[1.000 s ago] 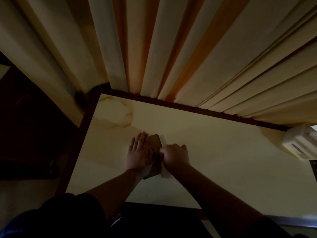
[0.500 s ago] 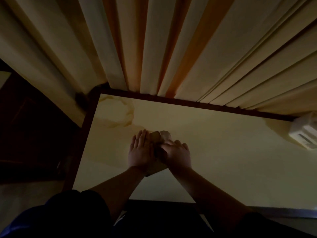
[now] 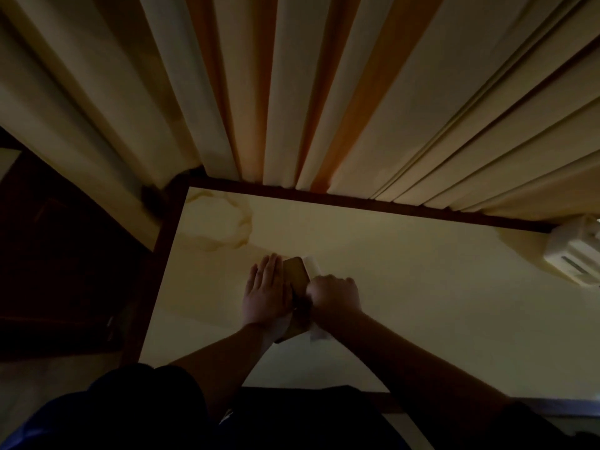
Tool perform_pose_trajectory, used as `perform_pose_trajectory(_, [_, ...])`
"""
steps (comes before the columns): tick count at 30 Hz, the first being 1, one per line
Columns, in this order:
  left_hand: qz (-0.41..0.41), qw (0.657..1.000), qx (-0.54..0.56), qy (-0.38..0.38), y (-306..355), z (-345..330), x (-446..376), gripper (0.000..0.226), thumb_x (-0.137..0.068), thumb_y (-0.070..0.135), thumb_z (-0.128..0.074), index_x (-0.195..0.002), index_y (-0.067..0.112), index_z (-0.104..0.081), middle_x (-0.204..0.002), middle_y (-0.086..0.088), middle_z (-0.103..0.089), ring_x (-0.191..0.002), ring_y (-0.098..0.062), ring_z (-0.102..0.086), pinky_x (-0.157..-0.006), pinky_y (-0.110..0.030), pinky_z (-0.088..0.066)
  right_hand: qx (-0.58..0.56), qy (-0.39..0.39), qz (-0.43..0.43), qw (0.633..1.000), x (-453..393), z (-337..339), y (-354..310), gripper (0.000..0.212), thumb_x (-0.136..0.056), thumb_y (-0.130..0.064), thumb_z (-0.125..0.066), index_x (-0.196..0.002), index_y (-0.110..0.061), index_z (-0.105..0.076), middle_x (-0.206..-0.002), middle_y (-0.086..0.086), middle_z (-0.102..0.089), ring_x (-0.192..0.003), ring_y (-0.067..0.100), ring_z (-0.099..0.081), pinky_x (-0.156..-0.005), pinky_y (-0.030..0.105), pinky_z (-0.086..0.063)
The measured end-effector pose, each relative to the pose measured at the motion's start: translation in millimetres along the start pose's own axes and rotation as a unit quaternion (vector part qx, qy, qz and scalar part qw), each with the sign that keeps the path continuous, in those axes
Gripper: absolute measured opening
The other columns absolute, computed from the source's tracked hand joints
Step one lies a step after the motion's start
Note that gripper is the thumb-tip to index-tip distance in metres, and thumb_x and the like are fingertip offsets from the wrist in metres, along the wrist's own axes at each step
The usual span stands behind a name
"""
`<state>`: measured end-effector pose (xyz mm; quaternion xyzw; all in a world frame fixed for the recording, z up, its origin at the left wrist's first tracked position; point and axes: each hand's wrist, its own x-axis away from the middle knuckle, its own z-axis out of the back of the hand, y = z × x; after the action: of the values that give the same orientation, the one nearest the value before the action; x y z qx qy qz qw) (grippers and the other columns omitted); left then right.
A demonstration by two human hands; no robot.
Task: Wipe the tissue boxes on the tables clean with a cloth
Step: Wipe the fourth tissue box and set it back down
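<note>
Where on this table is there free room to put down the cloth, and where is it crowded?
Bare tabletop lies between the right hand and the white device at the right edge. Another free patch lies between the left hand and the table's left border. It is crowded only in the middle, where both hands meet on the tissue box.

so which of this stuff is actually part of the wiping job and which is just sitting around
In the job: tissue box, cloth, left hand flat against the box, right hand gripping the cloth.

Lying about: white device at the table's far right, curtains.
</note>
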<state>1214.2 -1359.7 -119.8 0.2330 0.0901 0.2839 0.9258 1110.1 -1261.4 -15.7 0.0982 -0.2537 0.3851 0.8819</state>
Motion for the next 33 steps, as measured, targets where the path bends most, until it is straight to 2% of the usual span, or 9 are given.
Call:
perform_pose_trajectory(4, [-0.003, 1.0, -0.018, -0.004, 2.4, 1.8, 4.3, 0.061, -0.106, 0.036, -0.026, -0.154, 0.003, -0.043, -0.162, -0.014, -0.042, -0.154, -0.031, -0.031, -0.129, -0.039, -0.006, -0.055, 0.066, -0.013, 0.996, -33.2, 15.3, -11.1, 0.011, -0.092, -0.022, -0.065, -0.092, -0.021, -0.076, -0.085, -0.003, -0.069, -0.091, 0.028, -0.073, -0.081, 0.034, -0.046])
perform_pose_trajectory(7, [-0.018, 1.0, -0.018, 0.002, 1.3, 5.3, 3.3, 0.059, -0.106, 0.035, -0.028, -0.152, 0.004, -0.047, -0.159, -0.015, -0.045, -0.152, -0.031, -0.034, -0.128, -0.04, -0.011, -0.086, 0.098, -0.016, 0.991, -50.8, 19.3, -14.1, 0.017, -0.095, -0.022, -0.064, -0.094, -0.026, -0.08, -0.093, -0.003, -0.076, -0.094, 0.025, -0.073, -0.084, 0.036, -0.049])
perform_pose_trajectory(13, [-0.052, 0.998, -0.018, 0.001, -9.6, 6.8, 0.8, 0.058, -0.105, 0.033, -0.033, -0.151, 0.002, -0.049, -0.155, -0.016, -0.051, -0.148, -0.034, -0.043, -0.125, -0.041, -0.016, -0.115, 0.12, 0.014, 0.986, -30.0, -12.8, -6.7, 0.032, -0.101, -0.034, -0.05, -0.126, -0.034, -0.069, -0.135, -0.005, -0.062, -0.123, 0.028, -0.053, -0.097, 0.042, -0.039])
perform_pose_trajectory(16, [-0.052, 0.998, -0.018, -0.004, -14.3, 3.1, -1.5, 0.058, -0.106, 0.034, -0.033, -0.151, 0.0, -0.048, -0.155, -0.017, -0.051, -0.146, -0.035, -0.045, -0.124, -0.042, -0.018, -0.092, 0.106, 0.018, 0.99, -0.7, -31.0, 2.4, 0.037, -0.097, -0.042, -0.043, -0.122, -0.032, -0.069, -0.15, -0.004, -0.054, -0.121, 0.03, -0.058, -0.091, 0.04, -0.042])
perform_pose_trajectory(18, [-0.058, 0.998, -0.029, -0.001, -15.9, 2.6, -2.7, 0.059, -0.105, 0.034, -0.035, -0.151, 0.0, -0.048, -0.155, -0.018, -0.051, -0.145, -0.035, -0.046, -0.123, -0.043, -0.018, -0.056, 0.069, 0.037, 0.995, 18.6, -33.1, 8.0, 0.036, -0.097, -0.035, -0.05, -0.129, -0.027, -0.065, -0.143, 0.002, -0.06, -0.116, 0.028, -0.065, -0.087, 0.038, -0.048])
perform_pose_trajectory(21, [-0.054, 0.998, -0.041, -0.001, -14.6, 3.8, -2.7, 0.06, -0.102, 0.033, -0.036, -0.15, -0.001, -0.049, -0.153, -0.018, -0.052, -0.144, -0.034, -0.048, -0.123, -0.043, -0.019, -0.08, 0.021, 0.086, 0.993, 40.5, -36.2, 23.4, 0.044, -0.096, -0.054, -0.05, -0.125, -0.027, -0.07, -0.12, 0.004, -0.067, -0.115, 0.027, -0.065, -0.084, 0.035, -0.052])
perform_pose_trajectory(24, [-0.044, 0.998, -0.033, -0.004, -12.3, 4.3, -3.3, 0.06, -0.101, 0.032, -0.036, -0.15, 0.0, -0.048, -0.153, -0.018, -0.052, -0.144, -0.034, -0.048, -0.123, -0.043, -0.019, -0.122, 0.068, 0.106, 0.985, 52.1, -53.3, 34.1, 0.035, -0.087, -0.061, -0.061, -0.111, -0.036, -0.068, -0.108, -0.007, -0.061, -0.113, 0.021, -0.061, -0.074, 0.034, -0.053])
perform_pose_trajectory(29, [-0.055, 0.997, -0.054, -0.015, -13.5, 7.9, -5.7, 0.06, -0.1, 0.032, -0.037, -0.148, -0.001, -0.051, -0.151, -0.018, -0.054, -0.141, -0.035, -0.051, -0.121, -0.042, -0.021, -0.164, 0.188, 0.067, 0.966, 49.3, -79.9, 28.6, 0.056, -0.066, -0.068, -0.081, -0.096, -0.035, -0.047, -0.092, -0.011, -0.061, -0.093, 0.02, -0.065, -0.051, 0.029, -0.047])
perform_pose_trajectory(33, [-0.043, 0.996, -0.071, -0.04, -19.9, 11.8, -9.0, 0.064, -0.102, 0.038, -0.031, -0.154, 0.002, -0.045, -0.157, -0.016, -0.048, -0.148, -0.032, -0.042, -0.126, -0.044, -0.023, -0.194, 0.192, 0.036, 0.961, 49.4, -89.7, 30.6, 0.038, -0.082, -0.059, -0.075, -0.101, -0.031, -0.058, -0.092, -0.008, -0.067, -0.087, 0.02, -0.065, -0.058, 0.028, -0.042])
